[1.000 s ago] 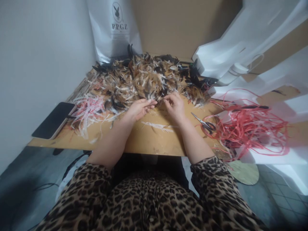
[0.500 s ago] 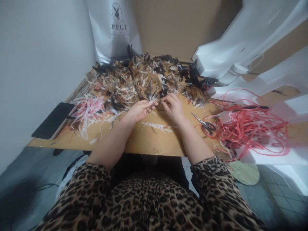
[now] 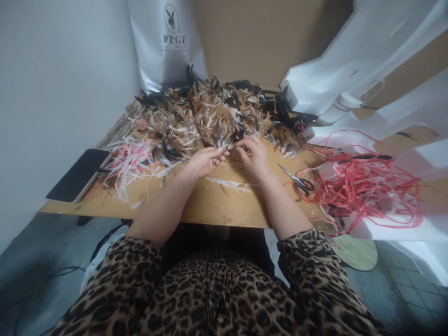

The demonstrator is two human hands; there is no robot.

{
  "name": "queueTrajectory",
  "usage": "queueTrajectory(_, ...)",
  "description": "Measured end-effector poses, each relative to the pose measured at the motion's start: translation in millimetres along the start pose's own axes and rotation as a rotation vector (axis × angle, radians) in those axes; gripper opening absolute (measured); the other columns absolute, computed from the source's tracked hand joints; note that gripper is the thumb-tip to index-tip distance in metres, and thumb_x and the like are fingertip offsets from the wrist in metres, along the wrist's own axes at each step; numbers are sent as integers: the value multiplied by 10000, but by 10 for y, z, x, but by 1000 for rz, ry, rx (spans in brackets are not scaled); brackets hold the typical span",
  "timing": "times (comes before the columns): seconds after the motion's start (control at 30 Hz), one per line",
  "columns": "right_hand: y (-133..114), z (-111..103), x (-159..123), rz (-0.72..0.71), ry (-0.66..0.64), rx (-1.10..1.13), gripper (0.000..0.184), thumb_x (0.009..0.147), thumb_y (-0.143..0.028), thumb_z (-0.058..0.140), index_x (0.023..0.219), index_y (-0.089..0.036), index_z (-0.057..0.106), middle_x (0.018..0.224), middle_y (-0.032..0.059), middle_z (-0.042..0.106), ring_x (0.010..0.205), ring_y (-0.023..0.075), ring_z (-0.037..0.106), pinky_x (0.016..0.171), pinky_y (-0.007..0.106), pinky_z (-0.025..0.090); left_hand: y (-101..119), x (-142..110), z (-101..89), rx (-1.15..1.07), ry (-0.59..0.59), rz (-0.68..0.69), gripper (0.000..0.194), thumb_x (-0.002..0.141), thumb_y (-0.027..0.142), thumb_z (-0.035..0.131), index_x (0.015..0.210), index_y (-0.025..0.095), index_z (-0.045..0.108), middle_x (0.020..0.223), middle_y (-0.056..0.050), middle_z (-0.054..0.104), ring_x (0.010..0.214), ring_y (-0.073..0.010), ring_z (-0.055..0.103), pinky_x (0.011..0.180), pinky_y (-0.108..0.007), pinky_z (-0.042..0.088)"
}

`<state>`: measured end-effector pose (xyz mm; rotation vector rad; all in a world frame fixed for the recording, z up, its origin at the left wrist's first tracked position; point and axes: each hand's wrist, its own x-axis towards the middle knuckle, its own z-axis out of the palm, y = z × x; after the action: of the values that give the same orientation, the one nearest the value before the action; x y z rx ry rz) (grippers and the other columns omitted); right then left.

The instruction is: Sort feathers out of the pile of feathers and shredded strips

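At the centre of the frame, just below a broad pile of feathers, 2 bare hands work close together over the worktop. The left hand is turned partly palm up, its grip a closed pinch of thumb and forefinger at the base of a feather tuft, which fans upward in front of the pile; the other fingers curl loosely. The right hand, just right of it, has thumb and forefinger drawn close together near that base; the tips are too small to tell whether this grip meets or has hold of anything.

Below the hands, in the middle of the frame, a thin bundle of white strands lies flat. Right of centre, 1 pair of scissors with dark handles lies beside a tangle of red strips. Left of centre are pink and white strips, next to 1 phone with a dark screen near the left edge. At the upper left of the frame, a white bag marked "PPGZ" stands behind the feathers.
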<state>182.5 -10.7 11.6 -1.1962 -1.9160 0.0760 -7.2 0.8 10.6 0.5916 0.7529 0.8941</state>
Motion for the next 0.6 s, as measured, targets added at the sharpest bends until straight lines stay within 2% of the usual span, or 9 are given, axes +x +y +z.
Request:
queueTrajectory(0.17, -2, -5, -14, -9, -20, -57, 204, 910, -291, 484, 921, -221, 675, 932, 78, 616, 876, 196, 584, 802, 334, 467, -5, -20, 39, 0, 2, -40, 116, 856, 52, 579, 762, 80, 641, 801, -106, 730, 528, -37, 606, 462, -99, 442)
queueTrajectory(0.3, -1, -4, -13, -32, -37, -127, 217, 913, -276, 470, 926, -227, 681, 948, 86, 621, 908, 208, 581, 811, 346, 459, 2, -38, 74, -33, 32, -63, 148, 866, 40, 557, 753, 82, 642, 757, -87, 717, 513, -30, 595, 453, -91, 431)
queueTrajectory(0.6, -49, 39, -29, -46, -17, -138, 241, 917, -261, 446, 1001, -225, 668, 1002, 97, 611, 949, 207, 582, 836, 345, 469, 0, -7, 92, -114, 93, -17, 211, 876, 14, 522, 708, 72, 636, 661, -47, 662, 529, -24, 607, 506, -82, 464)
